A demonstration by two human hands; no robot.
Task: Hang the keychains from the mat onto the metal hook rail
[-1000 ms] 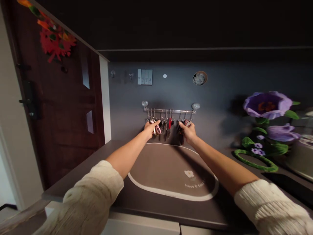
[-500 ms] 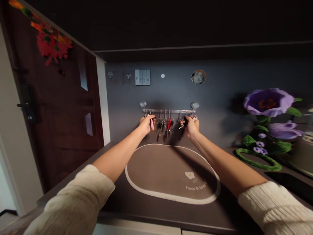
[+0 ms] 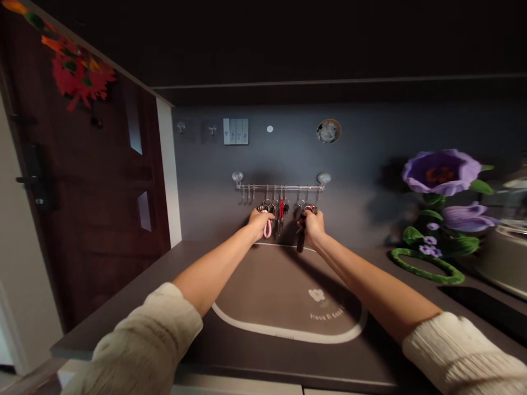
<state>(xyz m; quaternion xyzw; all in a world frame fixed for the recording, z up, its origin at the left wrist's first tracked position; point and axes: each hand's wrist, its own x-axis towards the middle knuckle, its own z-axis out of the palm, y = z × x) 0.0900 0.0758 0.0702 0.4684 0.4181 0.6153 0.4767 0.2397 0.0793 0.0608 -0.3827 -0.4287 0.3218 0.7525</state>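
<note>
A metal hook rail (image 3: 280,187) is stuck to the grey wall on two suction cups, with a few key bunches hanging near its middle, one with a red tag (image 3: 281,209). My left hand (image 3: 261,221) is closed around a key bunch with a pink loop (image 3: 267,229), held just below the rail. My right hand (image 3: 313,225) is closed on another key bunch with a dark strap (image 3: 300,240) that dangles down. Both hands sit a little under the hooks, either side of the hanging keys. The hooks at the rail's left end are bare.
Below the hands a brown oval mat (image 3: 288,291) lies on the dark counter (image 3: 123,307). Purple fabric flowers (image 3: 442,175) with a green loop stand at the right, beside a metal pot (image 3: 504,258). A dark wooden door (image 3: 82,181) is at the left. Switches (image 3: 235,131) sit above the rail.
Both hands have dropped from the rail's ends and come inward, each carrying a key bunch. The left-end hooks are now bare. The view has shifted slightly right.
</note>
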